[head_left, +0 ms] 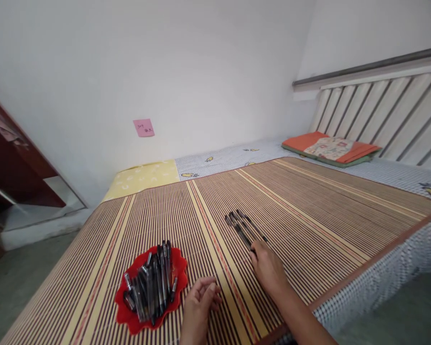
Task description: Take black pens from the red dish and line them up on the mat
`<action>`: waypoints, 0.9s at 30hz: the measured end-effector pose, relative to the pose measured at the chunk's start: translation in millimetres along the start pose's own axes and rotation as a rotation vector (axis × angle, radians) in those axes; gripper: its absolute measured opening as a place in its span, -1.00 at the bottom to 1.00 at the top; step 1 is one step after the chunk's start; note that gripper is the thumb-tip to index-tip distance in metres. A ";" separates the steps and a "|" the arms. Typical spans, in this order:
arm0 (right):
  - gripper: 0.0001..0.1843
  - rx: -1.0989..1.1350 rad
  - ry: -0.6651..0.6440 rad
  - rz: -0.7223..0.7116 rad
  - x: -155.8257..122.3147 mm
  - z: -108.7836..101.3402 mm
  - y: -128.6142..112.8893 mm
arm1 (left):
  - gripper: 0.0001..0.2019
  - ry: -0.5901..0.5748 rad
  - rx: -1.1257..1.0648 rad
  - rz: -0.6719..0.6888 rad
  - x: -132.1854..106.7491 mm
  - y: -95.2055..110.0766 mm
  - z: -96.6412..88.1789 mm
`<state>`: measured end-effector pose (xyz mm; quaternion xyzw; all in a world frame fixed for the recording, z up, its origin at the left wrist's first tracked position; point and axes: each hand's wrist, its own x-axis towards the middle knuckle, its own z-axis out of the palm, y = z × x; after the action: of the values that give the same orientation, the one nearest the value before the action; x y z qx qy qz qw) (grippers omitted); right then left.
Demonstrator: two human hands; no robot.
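Note:
Several black pens (242, 227) lie side by side on the striped bamboo mat. My right hand (268, 266) is closed at their near ends, with thumb and fingers around a pen; the held end is hidden under the fingers. To the left, my left hand (200, 306) hovers low by the mat, its fingers loosely curled towards the thumb, with nothing visible in them. Beside it stands a red scalloped plate (181, 263) heaped with more black and clear pens (153, 282) and loose caps, some pens poking over its far rim.
The bamboo mat (158, 211) covers most of the bed. A folded orange and green cloth (332, 148) lies at the far right beside the white slatted headboard (391, 115). A pink note (143, 128) sticks to the wall. Floor shows past the bed's left and right edges.

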<state>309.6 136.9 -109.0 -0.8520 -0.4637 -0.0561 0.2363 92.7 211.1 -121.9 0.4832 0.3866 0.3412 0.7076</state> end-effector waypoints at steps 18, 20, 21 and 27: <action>-0.75 0.011 0.048 0.006 4.1 -2.3 7.4 | -0.55 0.007 0.011 0.007 -2.2 5.2 2.7; -0.78 0.017 0.052 0.029 5.7 -1.6 9.2 | -0.56 0.007 0.007 0.001 -2.7 6.8 3.4; -0.80 0.014 0.053 0.038 6.5 -1.2 10.1 | -0.55 0.005 0.003 -0.005 -3.1 7.9 4.1; -0.82 -0.022 0.084 0.033 6.4 0.6 13.8 | -0.57 0.056 -0.024 0.027 -6.1 10.9 10.4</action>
<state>324.4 135.7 -112.3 -0.8590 -0.4387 -0.0930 0.2472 97.7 204.7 -107.8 0.4701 0.3958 0.3685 0.6975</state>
